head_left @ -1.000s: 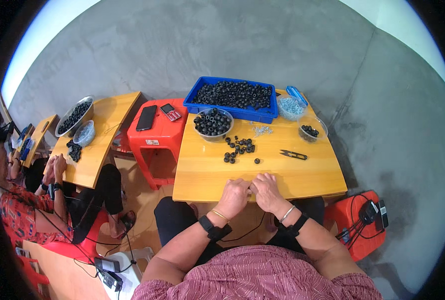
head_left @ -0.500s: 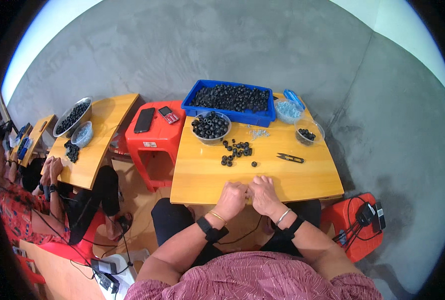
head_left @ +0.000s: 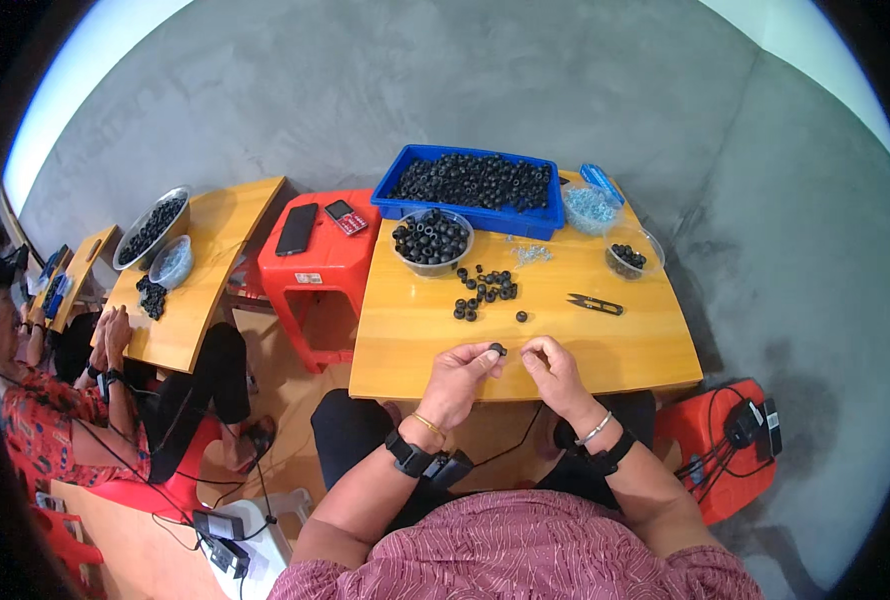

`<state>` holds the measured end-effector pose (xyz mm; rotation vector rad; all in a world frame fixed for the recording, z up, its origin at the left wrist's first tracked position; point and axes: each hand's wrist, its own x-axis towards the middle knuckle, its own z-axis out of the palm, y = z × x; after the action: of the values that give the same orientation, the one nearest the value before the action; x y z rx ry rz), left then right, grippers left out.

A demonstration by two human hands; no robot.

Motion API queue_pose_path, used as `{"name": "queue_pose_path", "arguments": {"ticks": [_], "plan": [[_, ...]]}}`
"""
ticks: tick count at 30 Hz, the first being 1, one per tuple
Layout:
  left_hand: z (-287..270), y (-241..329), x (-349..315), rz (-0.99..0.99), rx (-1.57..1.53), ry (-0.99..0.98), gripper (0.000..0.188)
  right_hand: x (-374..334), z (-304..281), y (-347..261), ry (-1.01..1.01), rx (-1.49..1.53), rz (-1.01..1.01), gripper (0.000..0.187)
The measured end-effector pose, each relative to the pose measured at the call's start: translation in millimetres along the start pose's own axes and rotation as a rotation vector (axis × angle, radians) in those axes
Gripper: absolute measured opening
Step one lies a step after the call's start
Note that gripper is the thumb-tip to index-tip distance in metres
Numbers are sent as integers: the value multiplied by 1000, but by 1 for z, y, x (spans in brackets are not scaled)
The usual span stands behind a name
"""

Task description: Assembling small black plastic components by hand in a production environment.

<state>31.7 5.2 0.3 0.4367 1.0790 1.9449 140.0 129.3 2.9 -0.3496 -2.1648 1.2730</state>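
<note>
Black, probably light, stiff and slippery, the round piece [head_left: 498, 349] sits pinched in the grip of the left hand [head_left: 455, 382] over the tabletop [head_left: 625, 350] near its front edge, best held by its sides, while I cannot tell whether the right hand [head_left: 557, 382] grasps anything.

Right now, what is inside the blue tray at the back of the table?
The blue tray holds a heap of small black pieces, some showing open holes. The heap hides most of the tray's floor; what lies beneath cannot be seen.
</note>
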Motion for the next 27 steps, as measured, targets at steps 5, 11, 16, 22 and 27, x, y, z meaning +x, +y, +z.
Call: {"name": "queue_pose_path", "arguments": {"ticks": [5,11,16,22,27], "plan": [[10,-4,-9,-43,-52,-67,10,-4,2,-15,-8,-11,-61,9],[13,-2,-13,-51,72,-39,10,-6,-3,-28,-50,-87,-141,7],[14,0,-13,-104,39,-28,12,4,-11,-30,-94,-215,-339,7],[15,-4,-10,-119,-145,-119,13,6,-27,-38,-205,-74,-231,18],[16,-3,-7,-217,53,-161,16,5,-29,-28,-178,-355,-319,22]]}}
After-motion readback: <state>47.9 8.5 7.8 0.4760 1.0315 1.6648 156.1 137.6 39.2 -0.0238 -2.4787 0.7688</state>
